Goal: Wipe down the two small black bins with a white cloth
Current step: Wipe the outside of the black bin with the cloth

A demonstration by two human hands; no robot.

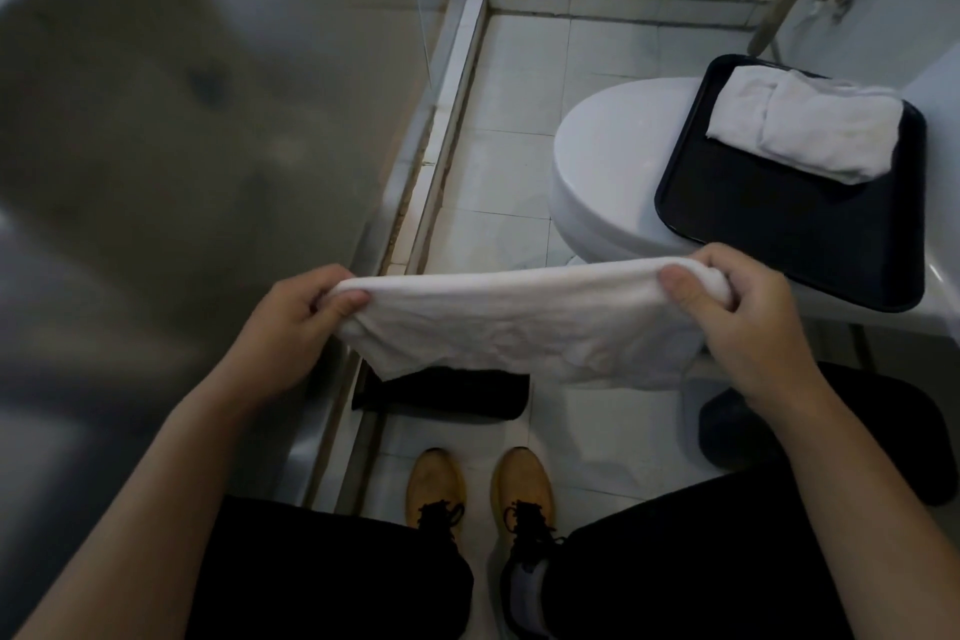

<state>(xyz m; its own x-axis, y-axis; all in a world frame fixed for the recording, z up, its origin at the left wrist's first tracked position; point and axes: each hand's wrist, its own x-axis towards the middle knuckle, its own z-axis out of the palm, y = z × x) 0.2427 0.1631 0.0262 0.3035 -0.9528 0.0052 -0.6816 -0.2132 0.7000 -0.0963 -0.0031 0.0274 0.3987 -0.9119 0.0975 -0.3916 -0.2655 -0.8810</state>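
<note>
Head view: left hand [291, 327] and right hand [748, 322] stretch a soft, wrinkled white cloth [519, 322] between them, fingers clamped on its ends. Below it, a black bin [447, 392] lies on the tiled floor [509, 161]; another bin [727, 426] stands right.
</note>
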